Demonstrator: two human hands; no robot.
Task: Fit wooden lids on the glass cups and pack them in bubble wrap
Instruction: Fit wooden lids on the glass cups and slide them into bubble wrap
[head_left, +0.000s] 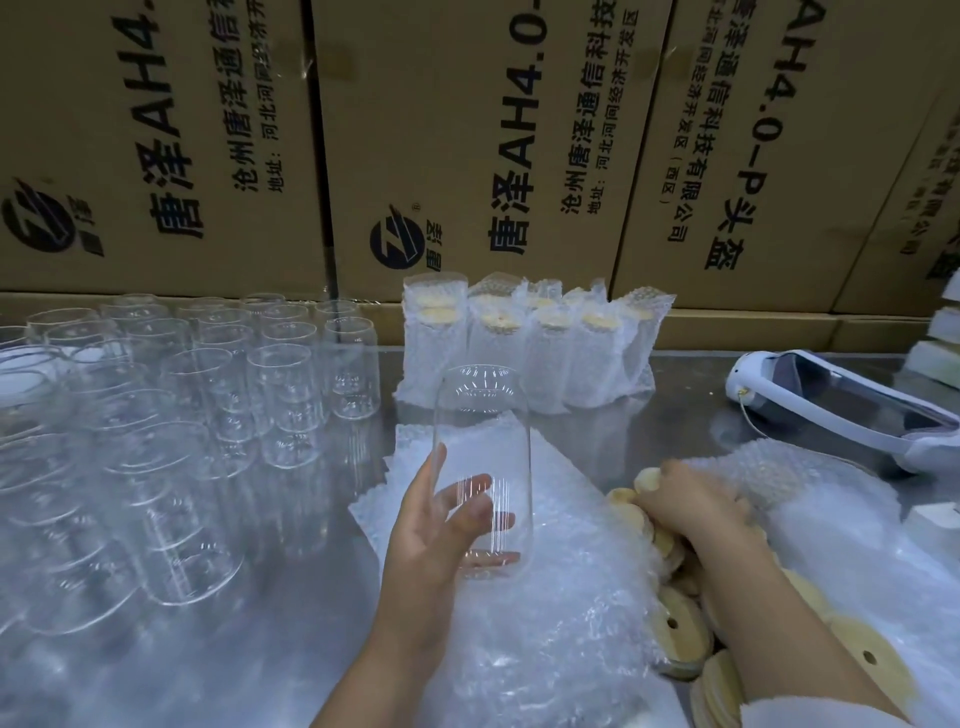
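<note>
Along the back of the stainless steel table stands a row of brown cardboard cartons, their black print turned sideways. The print shows a round striped logo, "唐泽AH4.0", "沧州唐泽通信科技", and an address line starting "地址:河北河间经济开发区". The carton on the right carries "AH4.0-P头盔" and "科技有限公司", with "(西区)" below.

Against the cartons, near the middle, stands a cluster of wrapped cups. Each is upright in a bubble-wrap sleeve, with a pale wooden lid showing at the top. Rows of bare glass cups fill the left half of the table, upright and close together, none with a lid.

The left hand grips one clear glass cup by its lower half. The thumb lies up the left side and the fingers, seen through the glass, curl round the back. This cup is roughly upright with no lid, and it is raised over a heap of bubble-wrap bags in front of the person.

The right hand reaches down, back upward, onto a pile of round wooden lids lying beside and partly on the bubble wrap. Its fingertips are hidden among the lids, so I cannot tell whether it has hold of one. Several lids have a small hole near the edge.

Further right lies a white headset-like device, touching neither hand.
</note>
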